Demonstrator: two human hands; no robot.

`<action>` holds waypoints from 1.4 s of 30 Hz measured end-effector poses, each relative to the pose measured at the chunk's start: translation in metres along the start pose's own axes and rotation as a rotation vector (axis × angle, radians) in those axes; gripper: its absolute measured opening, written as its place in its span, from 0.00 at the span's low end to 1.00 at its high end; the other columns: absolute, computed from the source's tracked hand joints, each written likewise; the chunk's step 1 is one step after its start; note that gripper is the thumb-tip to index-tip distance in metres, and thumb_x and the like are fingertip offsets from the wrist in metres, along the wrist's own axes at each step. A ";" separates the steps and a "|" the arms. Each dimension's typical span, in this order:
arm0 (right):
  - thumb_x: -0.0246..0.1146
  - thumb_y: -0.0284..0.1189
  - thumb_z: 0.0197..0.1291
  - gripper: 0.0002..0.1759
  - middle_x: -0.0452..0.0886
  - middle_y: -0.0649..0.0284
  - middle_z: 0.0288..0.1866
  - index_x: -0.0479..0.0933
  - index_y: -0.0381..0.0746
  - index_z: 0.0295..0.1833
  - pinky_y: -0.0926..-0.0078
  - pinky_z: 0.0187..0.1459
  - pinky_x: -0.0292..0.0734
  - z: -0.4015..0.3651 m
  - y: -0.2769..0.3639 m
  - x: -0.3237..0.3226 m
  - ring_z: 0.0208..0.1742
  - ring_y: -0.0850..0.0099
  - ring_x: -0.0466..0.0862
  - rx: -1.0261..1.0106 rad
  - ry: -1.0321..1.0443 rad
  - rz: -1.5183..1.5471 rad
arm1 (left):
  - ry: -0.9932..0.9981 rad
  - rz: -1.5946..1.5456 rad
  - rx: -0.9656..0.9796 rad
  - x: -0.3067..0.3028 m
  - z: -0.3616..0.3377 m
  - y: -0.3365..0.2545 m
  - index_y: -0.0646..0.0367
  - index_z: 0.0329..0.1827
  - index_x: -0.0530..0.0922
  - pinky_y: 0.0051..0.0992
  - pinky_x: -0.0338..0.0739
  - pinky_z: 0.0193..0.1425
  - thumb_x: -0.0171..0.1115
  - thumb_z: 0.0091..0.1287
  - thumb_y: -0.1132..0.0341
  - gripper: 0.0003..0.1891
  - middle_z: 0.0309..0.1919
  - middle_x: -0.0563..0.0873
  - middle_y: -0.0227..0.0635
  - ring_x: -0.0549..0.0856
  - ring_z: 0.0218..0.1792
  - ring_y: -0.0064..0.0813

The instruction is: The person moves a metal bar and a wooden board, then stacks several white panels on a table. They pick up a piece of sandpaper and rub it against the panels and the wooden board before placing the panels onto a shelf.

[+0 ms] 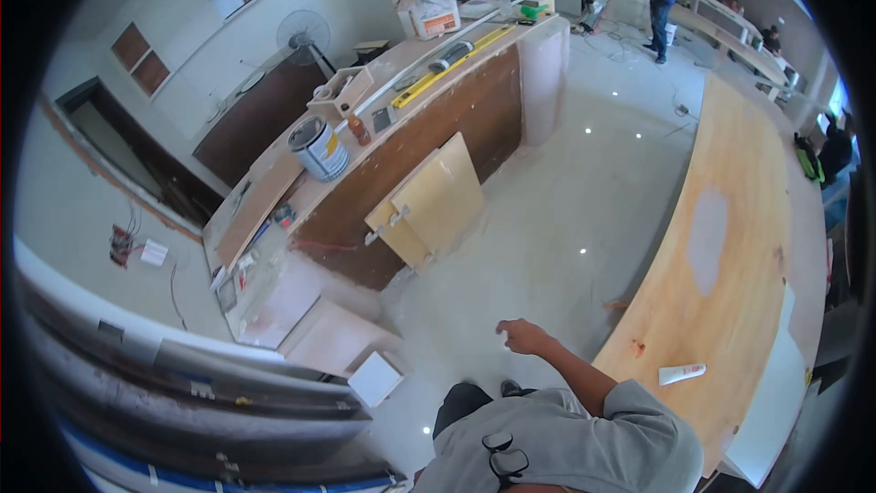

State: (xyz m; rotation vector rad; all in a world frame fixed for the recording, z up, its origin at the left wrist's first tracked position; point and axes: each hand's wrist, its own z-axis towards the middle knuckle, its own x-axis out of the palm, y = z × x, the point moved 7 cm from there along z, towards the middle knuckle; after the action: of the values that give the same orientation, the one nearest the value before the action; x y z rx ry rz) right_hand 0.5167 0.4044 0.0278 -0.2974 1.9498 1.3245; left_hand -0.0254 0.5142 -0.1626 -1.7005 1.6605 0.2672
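My right hand [526, 337] is out in front of my body, over the pale glossy floor [511, 246]. Its fingers curl in toward the thumb, and I cannot tell what, if anything, is between them. To the right of that hand runs a long pale wooden board [671, 265] with a greyish patch on it. A white tube with red print [682, 373] lies on the board, beside my right elbow. My left hand is out of sight. Dark-framed glasses [505, 459] hang from the front of my grey shirt.
At left stands a long counter [365, 160] carrying a paint can [318, 149], an orange-brown bottle [357, 127], a yellow level [452, 67] and a bag [427, 11]. Yellowish panels [443, 196] lean against its side. A person in blue [663, 0] stands farther back near cables.
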 end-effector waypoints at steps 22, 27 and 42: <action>0.67 0.38 0.59 0.15 0.87 0.47 0.46 0.84 0.42 0.48 0.55 0.53 0.81 -0.053 -0.198 -0.177 0.49 0.49 0.86 1.111 -0.744 0.163 | 0.395 -0.153 0.259 -0.168 0.382 -0.574 0.61 0.49 0.86 0.25 0.76 0.20 0.71 0.64 0.55 0.19 0.29 0.87 0.35 0.82 0.24 0.24; 0.63 0.28 0.59 0.07 0.84 0.46 0.39 0.82 0.36 0.37 0.52 0.47 0.79 -0.088 -0.259 -0.299 0.45 0.46 0.84 1.038 -1.179 -0.154 | 0.305 0.098 0.403 -0.121 0.397 -0.670 0.60 0.52 0.87 0.28 0.81 0.25 0.71 0.62 0.54 0.21 0.32 0.88 0.37 0.85 0.27 0.29; 0.69 0.27 0.60 0.33 0.71 0.45 0.71 0.69 0.39 0.71 0.56 0.67 0.73 -0.085 -0.489 -0.538 0.70 0.46 0.72 1.132 -1.308 -0.304 | 0.325 0.686 0.811 0.006 0.449 -0.909 0.50 0.56 0.87 0.39 0.84 0.53 0.64 0.53 0.67 0.24 0.46 0.89 0.49 0.89 0.46 0.47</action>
State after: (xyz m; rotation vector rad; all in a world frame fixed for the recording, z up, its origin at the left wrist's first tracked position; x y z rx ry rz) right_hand 1.1274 0.0030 0.0714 0.6562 1.0994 -0.0656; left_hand 0.9722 0.6935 -0.1665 -0.5654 2.1458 -0.3568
